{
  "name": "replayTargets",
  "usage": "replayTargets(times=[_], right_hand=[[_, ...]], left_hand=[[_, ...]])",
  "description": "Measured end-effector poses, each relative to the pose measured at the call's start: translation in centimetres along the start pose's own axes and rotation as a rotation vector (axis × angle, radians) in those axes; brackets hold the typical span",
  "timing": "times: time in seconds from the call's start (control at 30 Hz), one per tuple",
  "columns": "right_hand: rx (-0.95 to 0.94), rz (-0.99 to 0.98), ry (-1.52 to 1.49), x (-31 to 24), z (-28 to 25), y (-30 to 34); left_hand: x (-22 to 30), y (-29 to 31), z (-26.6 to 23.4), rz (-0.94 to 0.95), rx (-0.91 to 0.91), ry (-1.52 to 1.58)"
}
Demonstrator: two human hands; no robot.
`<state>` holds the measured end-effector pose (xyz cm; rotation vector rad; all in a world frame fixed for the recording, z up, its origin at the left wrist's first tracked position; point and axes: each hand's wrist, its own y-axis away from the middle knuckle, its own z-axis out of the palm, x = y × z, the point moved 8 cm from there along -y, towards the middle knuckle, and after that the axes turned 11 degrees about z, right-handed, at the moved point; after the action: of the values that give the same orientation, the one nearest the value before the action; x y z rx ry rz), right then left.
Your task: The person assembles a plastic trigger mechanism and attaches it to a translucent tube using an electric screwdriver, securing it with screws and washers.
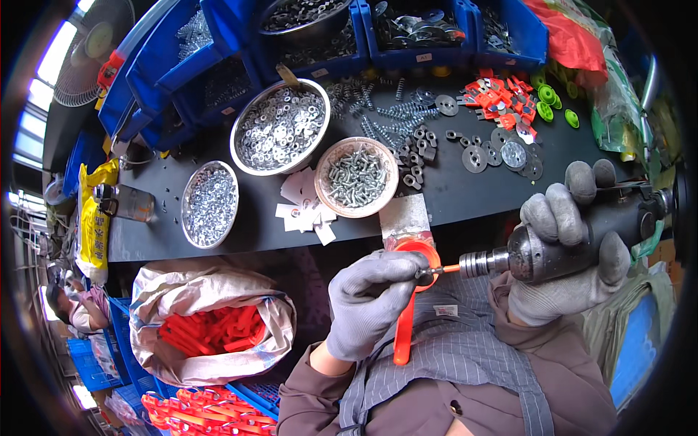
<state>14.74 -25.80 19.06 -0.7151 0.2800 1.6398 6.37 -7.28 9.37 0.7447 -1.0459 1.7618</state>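
Observation:
My left hand (pixel 366 299), in a grey glove, pinches a red plastic handle (pixel 403 336) by its ring-shaped head, along with a small dark metal piece (pixel 424 275) at the fingertips. The handle's straight shank hangs down in front of my apron. In my gloved right hand (pixel 556 296) lies a black power screwdriver (pixel 534 254), its fingers wrapped round the body. The driver's bit (pixel 451 269) points left and reaches the ring at the dark piece. Whether the bit sits in a screw is hidden by my left fingers.
On the black bench (pixel 305 243) stand a bowl of screws (pixel 358 207), bowls of washers (pixel 233 145) and nuts (pixel 185 211). Springs (pixel 407 110), metal discs (pixel 474 159) and red parts (pixel 502 102) lie behind. Blue bins (pixel 422 57) line the back; a sack (pixel 156 356) holds red handles.

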Motion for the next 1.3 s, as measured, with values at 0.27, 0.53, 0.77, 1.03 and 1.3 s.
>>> replayTargets(times=[0.27, 0.53, 0.77, 1.03, 1.3], right_hand=[[-0.028, 0.001, -0.101, -0.4, -2.8, -0.7], [0.008, -0.123, 0.095, -2.1, -4.3, -0.2], [-0.147, -0.040, 0.201, 0.9, -3.1, 0.0], [0.037, 0.071, 0.300, 3.6, -3.9, 0.3], [-0.157, 0.186, 0.444, 5.2, -1.7, 0.1]], left_hand=[[1.3, 0.2, -1.7, 0.197, 0.045, -0.071], [3.5, 1.3, 0.8, 0.204, -0.410, -1.294], [-0.1, 1.1, 1.6, -0.066, -0.713, -1.377], [-1.2, 2.2, 1.7, -0.070, -0.755, -1.456], [-1.1, 2.2, 1.7, -0.033, -0.712, -1.399]])
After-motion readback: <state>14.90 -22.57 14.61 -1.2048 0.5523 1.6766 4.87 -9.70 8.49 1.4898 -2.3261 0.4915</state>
